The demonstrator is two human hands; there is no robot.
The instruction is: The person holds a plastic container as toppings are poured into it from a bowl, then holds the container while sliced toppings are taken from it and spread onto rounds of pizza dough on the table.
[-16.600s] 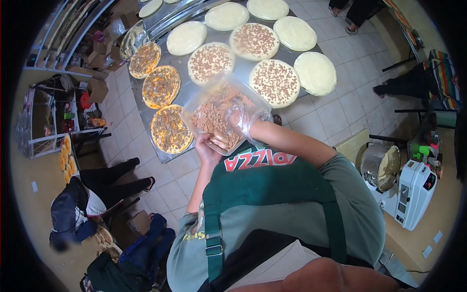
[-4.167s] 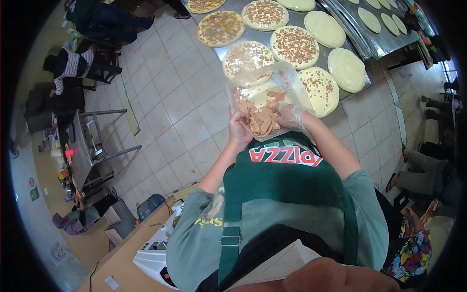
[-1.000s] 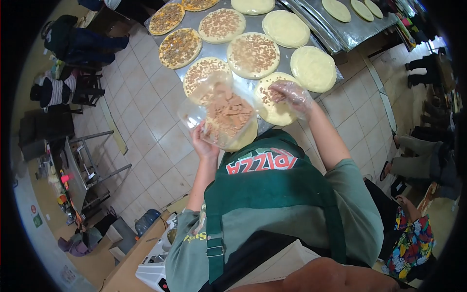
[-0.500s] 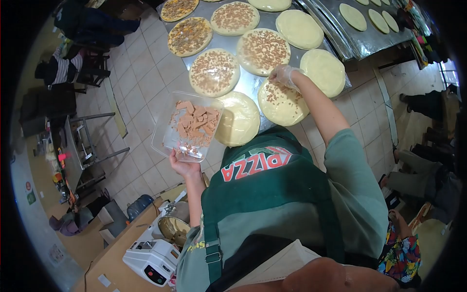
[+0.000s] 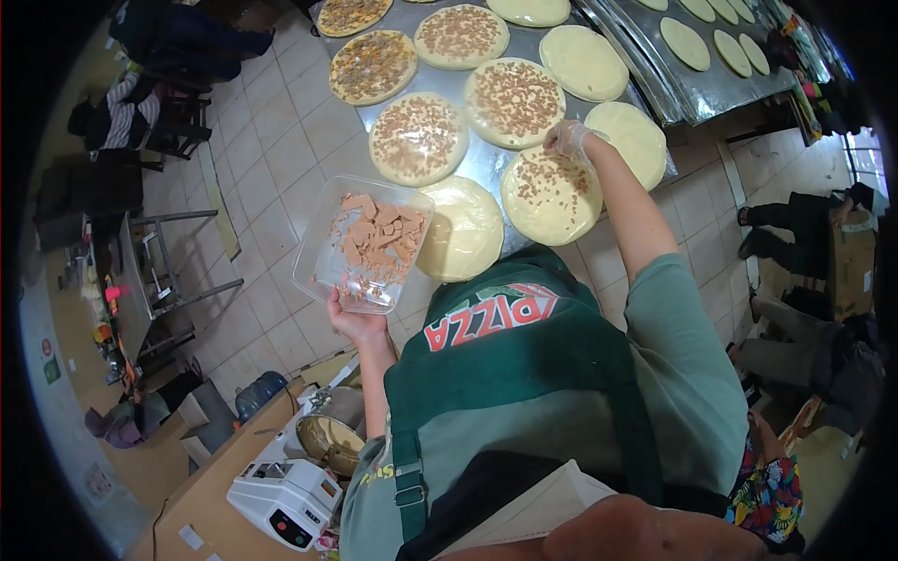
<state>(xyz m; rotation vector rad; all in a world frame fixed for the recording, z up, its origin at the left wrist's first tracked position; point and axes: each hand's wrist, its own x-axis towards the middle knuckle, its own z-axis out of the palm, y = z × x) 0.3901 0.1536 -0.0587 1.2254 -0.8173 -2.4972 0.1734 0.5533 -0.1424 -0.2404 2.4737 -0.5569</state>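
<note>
Tub (image 5: 323, 248) hanging left of a plain round (image 5: 460, 234), right hand (image 5: 569, 140) at a partly sprinkled one (image 5: 552, 204)

A second ago I was holding the tub over the plain round; now my left hand (image 5: 358, 323) is gripping its near edge farther left, leaving most of that round showing. My gloved right hand is bunching its fingers at the sprinkled round's far edge; I cannot tell whether crumbs are inside. The clear tub is carrying brown slabs (image 5: 382, 234) and smaller bits. Other rounds are lying across the metal counter (image 5: 485, 166), and my right forearm (image 5: 633, 196) is partly hiding one
</note>
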